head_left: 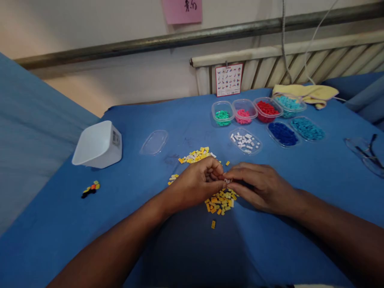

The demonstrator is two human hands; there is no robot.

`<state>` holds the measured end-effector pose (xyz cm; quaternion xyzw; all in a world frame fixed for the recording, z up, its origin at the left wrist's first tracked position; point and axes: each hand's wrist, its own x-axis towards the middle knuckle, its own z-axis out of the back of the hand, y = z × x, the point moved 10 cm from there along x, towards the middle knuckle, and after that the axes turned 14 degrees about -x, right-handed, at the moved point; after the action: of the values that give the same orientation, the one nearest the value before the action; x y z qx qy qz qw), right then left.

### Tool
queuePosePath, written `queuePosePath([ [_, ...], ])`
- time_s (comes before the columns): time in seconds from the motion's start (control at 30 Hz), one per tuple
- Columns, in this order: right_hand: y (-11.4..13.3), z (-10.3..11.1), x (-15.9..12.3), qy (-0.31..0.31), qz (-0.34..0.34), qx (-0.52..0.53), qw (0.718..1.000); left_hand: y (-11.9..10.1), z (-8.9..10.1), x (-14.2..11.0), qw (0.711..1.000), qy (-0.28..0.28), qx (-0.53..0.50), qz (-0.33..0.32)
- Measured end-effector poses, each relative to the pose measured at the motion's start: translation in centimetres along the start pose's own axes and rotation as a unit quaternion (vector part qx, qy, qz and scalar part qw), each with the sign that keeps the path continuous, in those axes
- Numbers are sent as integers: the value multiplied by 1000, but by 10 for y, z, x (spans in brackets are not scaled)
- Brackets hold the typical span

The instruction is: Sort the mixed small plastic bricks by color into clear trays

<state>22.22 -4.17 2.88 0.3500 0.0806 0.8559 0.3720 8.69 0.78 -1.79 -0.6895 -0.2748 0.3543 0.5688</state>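
Observation:
My left hand (199, 182) and my right hand (259, 186) meet fingertip to fingertip over the blue table (150, 224). Both are pinched together on a tiny piece, pale where it shows between the fingers, too small to name. Directly beneath them lies a heap of small yellow and orange bricks (221, 201). A second heap of yellow and white bricks (196, 156) lies just beyond my left hand. One loose yellow brick (213, 224) sits nearer to me.
Small tubs of green (222, 116), pink (243, 115), red (267, 110), teal (289, 104), dark blue (282, 133) and white (246, 141) bricks stand at the back right. A white box (99, 146), a clear lid (154, 142) and a small black-orange build (90, 189) lie left.

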Motion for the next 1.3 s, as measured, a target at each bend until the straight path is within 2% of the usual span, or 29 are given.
queuePosePath([
  [0.13, -15, -4, 2, 16, -58, 62, 996, 5, 4, 3, 999, -25, 39, -23],
  [0.3, -28, -6, 2, 17, -105, 119, 987, -6, 5, 2, 986, -38, 137, -83],
  [0.4, -39, -8, 1, 21, -141, 116, 983, -17, 1, 1, 975, -44, 175, -130],
  [0.47, -53, -4, -1, 19, -159, 77, 984, -28, 5, -1, 963, -65, 200, -168],
  [0.53, -74, 7, -4, -1, -169, -3, 986, -41, 16, -3, 945, -95, 230, -213],
  [0.63, -109, 27, -6, -50, -193, -130, 971, -56, 45, -6, 913, -151, 274, -261],
  [0.73, -135, 39, -5, -90, -225, -166, 956, -59, 82, -7, 891, -219, 303, -258],
  [0.8, -144, 43, -4, -111, -241, -159, 951, -57, 99, -8, 884, -248, 310, -248],
  [0.9, -144, 47, -5, -126, -249, -164, 946, -53, 107, -8, 882, -252, 316, -242],
  [1.1, -129, 49, -10, -106, -206, -222, 947, -51, 103, -6, 875, -229, 340, -259],
  [1.3, -119, 18, 4, -10, -103, -223, 969, -47, 108, -2, 881, -230, 332, -248],
])
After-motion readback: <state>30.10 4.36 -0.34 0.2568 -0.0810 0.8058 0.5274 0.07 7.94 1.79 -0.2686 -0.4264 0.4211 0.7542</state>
